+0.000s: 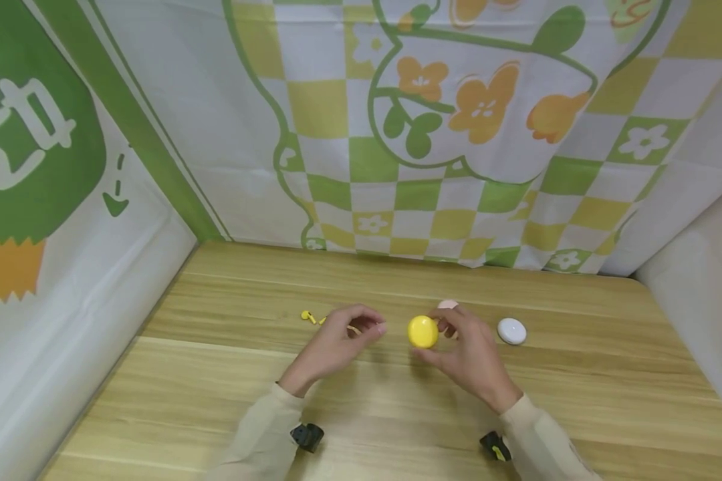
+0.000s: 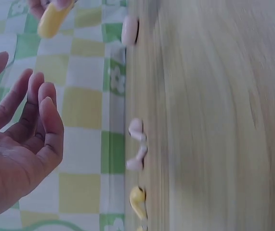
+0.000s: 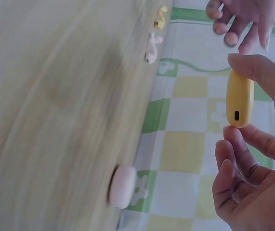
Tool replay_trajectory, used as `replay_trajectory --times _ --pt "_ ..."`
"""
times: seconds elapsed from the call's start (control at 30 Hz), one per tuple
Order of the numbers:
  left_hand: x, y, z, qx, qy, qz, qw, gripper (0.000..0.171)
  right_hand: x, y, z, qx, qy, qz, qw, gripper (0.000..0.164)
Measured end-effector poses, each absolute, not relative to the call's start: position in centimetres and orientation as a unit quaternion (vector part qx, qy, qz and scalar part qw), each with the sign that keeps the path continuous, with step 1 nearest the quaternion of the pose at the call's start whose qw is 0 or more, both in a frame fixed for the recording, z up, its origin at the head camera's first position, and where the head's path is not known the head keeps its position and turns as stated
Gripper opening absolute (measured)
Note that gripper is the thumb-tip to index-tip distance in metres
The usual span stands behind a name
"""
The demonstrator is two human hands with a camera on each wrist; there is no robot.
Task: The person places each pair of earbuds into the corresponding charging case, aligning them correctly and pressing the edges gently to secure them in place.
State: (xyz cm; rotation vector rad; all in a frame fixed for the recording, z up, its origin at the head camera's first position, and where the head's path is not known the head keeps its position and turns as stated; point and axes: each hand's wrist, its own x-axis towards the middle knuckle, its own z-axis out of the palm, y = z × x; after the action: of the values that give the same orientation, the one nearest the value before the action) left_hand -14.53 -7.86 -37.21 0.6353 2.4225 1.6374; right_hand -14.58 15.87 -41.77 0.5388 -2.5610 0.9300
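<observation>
Between thumb and fingertips, my right hand (image 1: 472, 354) pinches a round, glossy yellow earbud case (image 1: 423, 332) above the wooden table. The right wrist view shows the case (image 3: 240, 98) edge-on, lid closed, with a small charging port on its rim. Facing it from the left is my left hand (image 1: 339, 341), fingers loosely curved and holding nothing. Yellow earbuds (image 1: 307, 316) lie on the table just left of that hand. Pale pink earbuds (image 2: 136, 144) lie beside them in the left wrist view; the left hand hides them in the head view.
A pale pink case (image 3: 123, 186) rests on the table behind the right hand, partly covered by it in the head view. Farther right sits a white round case (image 1: 512, 331). Patterned cloth (image 1: 319, 107) hangs along the table's back edge, with walls at both sides.
</observation>
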Motion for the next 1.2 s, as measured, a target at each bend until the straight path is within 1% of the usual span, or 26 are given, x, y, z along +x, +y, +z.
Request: replay_trajectory --times 0.17,0.47,0.57,0.77,1.0,1.1,1.2 --pt "-14.4 -6.8 -37.0 0.227 0.803 0.545 0.086 0.019 -14.0 15.4 -41.1 0.205 -0.904 0.318 0.201 0.053" --pt "-14.0 -5.8 -36.8 0.235 0.806 0.531 0.118 0.020 -13.6 14.9 -40.5 0.225 -0.898 0.314 0.212 0.053" --pt "-14.2 -5.6 -37.4 0.239 0.806 0.528 0.122 0.019 -13.6 14.8 -40.5 0.229 -0.896 0.316 0.211 0.052" --pt "-15.4 -5.5 -40.2 0.251 0.808 0.520 0.116 0.019 -13.5 14.7 -40.5 0.232 -0.897 0.317 0.204 0.052" --pt "-15.5 -6.0 -40.6 0.261 0.808 0.513 0.126 0.023 -13.5 15.3 -40.5 0.246 -0.889 0.345 0.176 0.053" --pt "-15.5 -6.2 -40.3 0.260 0.808 0.512 0.132 0.022 -13.6 15.6 -40.5 0.248 -0.882 0.372 0.150 0.047" --pt "-15.6 -6.3 -40.2 0.263 0.811 0.505 0.134 0.021 -13.7 15.9 -40.3 0.236 -0.878 0.401 0.111 0.039"
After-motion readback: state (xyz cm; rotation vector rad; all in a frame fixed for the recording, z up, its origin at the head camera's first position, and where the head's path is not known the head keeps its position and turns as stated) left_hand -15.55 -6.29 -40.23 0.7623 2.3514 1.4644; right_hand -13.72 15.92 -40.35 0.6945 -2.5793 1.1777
